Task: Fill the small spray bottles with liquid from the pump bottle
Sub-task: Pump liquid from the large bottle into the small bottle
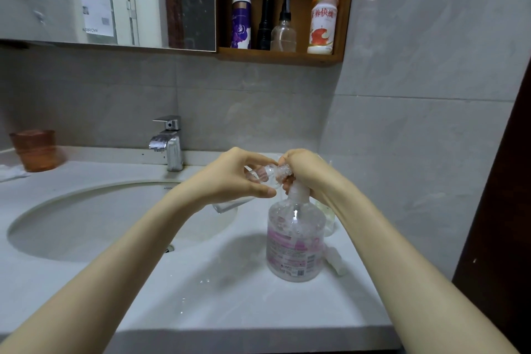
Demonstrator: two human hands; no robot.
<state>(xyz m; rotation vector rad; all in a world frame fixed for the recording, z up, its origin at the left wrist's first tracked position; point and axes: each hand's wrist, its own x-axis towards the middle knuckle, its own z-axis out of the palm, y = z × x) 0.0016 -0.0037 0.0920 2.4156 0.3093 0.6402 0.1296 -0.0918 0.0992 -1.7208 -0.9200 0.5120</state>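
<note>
A clear pump bottle with a pink label stands on the white counter, right of the basin. My right hand is closed over its pump head, which is mostly hidden. My left hand holds a small clear spray bottle tilted sideways, its mouth against the pump's nozzle. Another small clear bottle stands behind the pump bottle, partly hidden by my right forearm. A small white spray cap lies on the counter to the pump bottle's right. A clear piece lies under my left hand at the basin's edge.
The oval sink basin fills the left of the counter, with a chrome faucet behind it. An orange cup stands far left. A wooden shelf above holds several bottles. Water droplets lie on the counter's front.
</note>
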